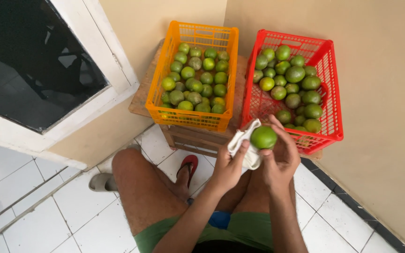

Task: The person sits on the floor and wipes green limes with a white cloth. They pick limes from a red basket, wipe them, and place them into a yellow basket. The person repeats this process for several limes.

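I'm holding a green lime [263, 137] up in front of me, pinched in the fingertips of my right hand [280, 157], fingers curled closed around its far side. My left hand [228, 168] is gripping a white cloth [243, 145] shut between thumb and fingers, and the cloth is pressing against the lime's left side. Just beyond my hands, a red crate [326, 93] is sitting partly filled with limes, heaped toward its right side. Beside it, an orange crate [162, 79] is carrying a fuller load. Both are resting on a low wooden stand [188, 136]. Down below, my red sandal [189, 165] is showing on the white tiled floor [48, 220].
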